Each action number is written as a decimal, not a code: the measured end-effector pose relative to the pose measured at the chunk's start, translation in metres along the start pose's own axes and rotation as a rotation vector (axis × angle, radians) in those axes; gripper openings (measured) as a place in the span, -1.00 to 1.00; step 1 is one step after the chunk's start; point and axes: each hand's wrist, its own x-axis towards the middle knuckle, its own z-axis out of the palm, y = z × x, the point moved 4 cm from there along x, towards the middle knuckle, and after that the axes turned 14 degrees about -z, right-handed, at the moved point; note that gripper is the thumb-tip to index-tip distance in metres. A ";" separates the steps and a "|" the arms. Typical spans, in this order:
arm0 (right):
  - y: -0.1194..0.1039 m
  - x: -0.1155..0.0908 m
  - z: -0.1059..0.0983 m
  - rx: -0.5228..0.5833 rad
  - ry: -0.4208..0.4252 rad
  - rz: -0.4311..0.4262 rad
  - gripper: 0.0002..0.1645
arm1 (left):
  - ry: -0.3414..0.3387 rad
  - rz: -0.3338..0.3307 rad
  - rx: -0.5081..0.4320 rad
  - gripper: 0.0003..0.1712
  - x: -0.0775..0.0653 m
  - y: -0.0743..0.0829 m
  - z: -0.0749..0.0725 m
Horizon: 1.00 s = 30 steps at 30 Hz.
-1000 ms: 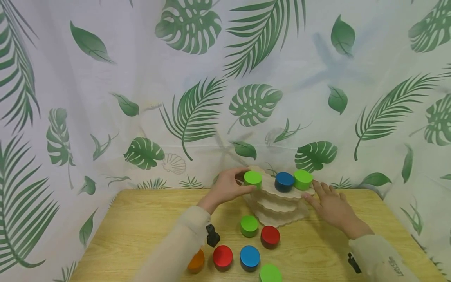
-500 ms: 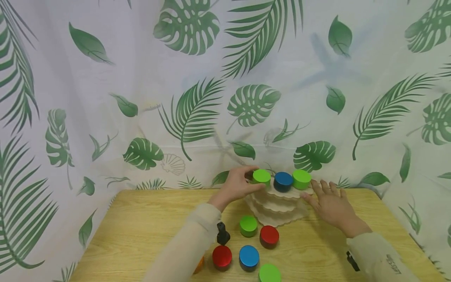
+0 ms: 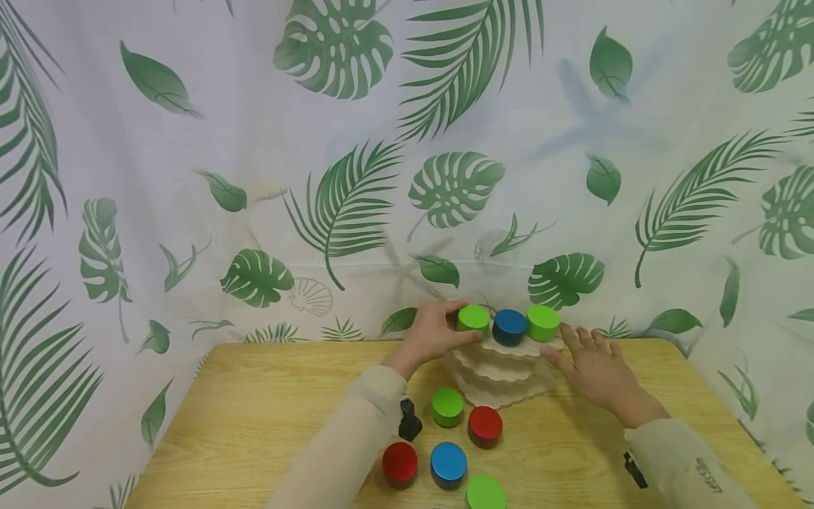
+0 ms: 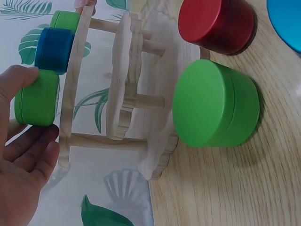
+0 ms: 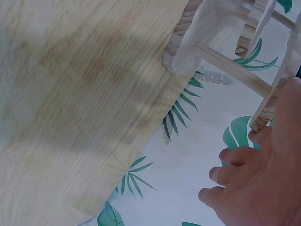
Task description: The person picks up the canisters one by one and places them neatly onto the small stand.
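Note:
A light wooden tiered stand (image 3: pixel 502 390) with wavy-edged boards rises at the table's back. My left hand (image 3: pixel 434 329) pinches a round green tin (image 3: pixel 473 319) at the left of its top board; the left wrist view shows thumb and fingers around this tin (image 4: pixel 37 99). Beside it on the same board sit a dark blue tin (image 3: pixel 510 326) and another green tin (image 3: pixel 543 322). My right hand (image 3: pixel 599 370), fingers extended, touches the right end of the top board. In the right wrist view, that hand (image 5: pixel 258 179) is against the board's edge.
In front of the stand on the wooden table (image 3: pixel 267 410) stand a green tin (image 3: pixel 448 407), a red tin (image 3: pixel 485 425), another red tin (image 3: pixel 400 464), a light blue tin (image 3: pixel 449 464) and a green tin (image 3: pixel 486 493). A leaf-patterned cloth (image 3: pixel 356 297) hangs behind.
My left hand has moved right with the green tin, bringing it closer to the dark blue one. My right hand has stayed at the stand's right end.

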 end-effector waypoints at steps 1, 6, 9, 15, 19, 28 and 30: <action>0.000 0.000 0.000 0.008 0.000 0.000 0.04 | 0.000 -0.003 0.006 -0.29 0.000 0.000 0.000; -0.002 0.001 0.000 0.033 0.002 0.000 0.04 | 0.006 -0.012 0.036 -0.29 0.003 -0.001 0.002; -0.001 0.002 0.001 0.035 0.004 0.000 0.04 | 0.013 -0.011 0.051 -0.28 0.004 -0.001 0.003; 0.000 0.002 0.001 0.035 0.002 0.001 0.05 | 0.027 -0.008 0.077 -0.30 0.004 0.001 0.003; 0.000 0.001 0.001 0.045 -0.004 0.005 0.06 | 0.026 -0.011 0.093 -0.31 0.005 0.002 0.003; -0.001 0.000 0.001 0.043 -0.007 0.007 0.05 | 0.036 -0.014 0.121 -0.26 0.009 0.000 0.006; -0.001 0.000 0.001 0.037 -0.004 0.004 0.05 | 0.042 -0.016 0.133 -0.26 0.009 0.000 0.007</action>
